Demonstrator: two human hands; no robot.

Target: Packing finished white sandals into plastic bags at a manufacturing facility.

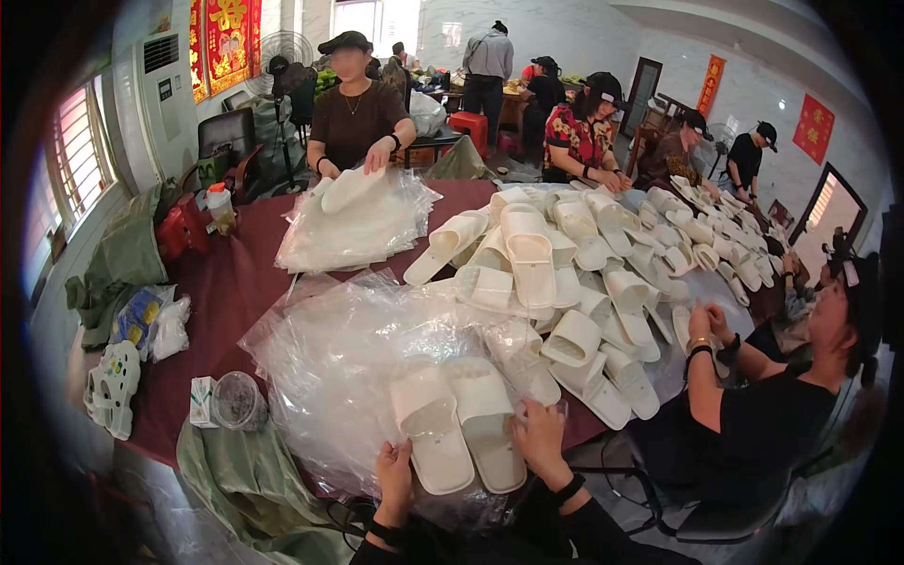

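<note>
A pair of off-white slippers, the left slipper (431,433) and the right slipper (486,428), lies side by side before me, toes away. Clear film glints around them; they look to be in or on a clear plastic bag (490,513). At the left slipper's outer edge, my left hand (394,478) has its fingers closed on the bag's side. My right hand (541,438) pinches the film beside the right slipper, fingertips bent together. Loose clear bags (325,367) spread out to the left of the pair, and a heap of slippers (574,273) rises beyond it.
Across the dark red table (226,292), a person (358,122) handles a slipper over stacked bags (353,231). Another person (753,395) works close on my right. A clear tub (239,403), a small box (202,402) and a patterned clog (115,388) stand at left.
</note>
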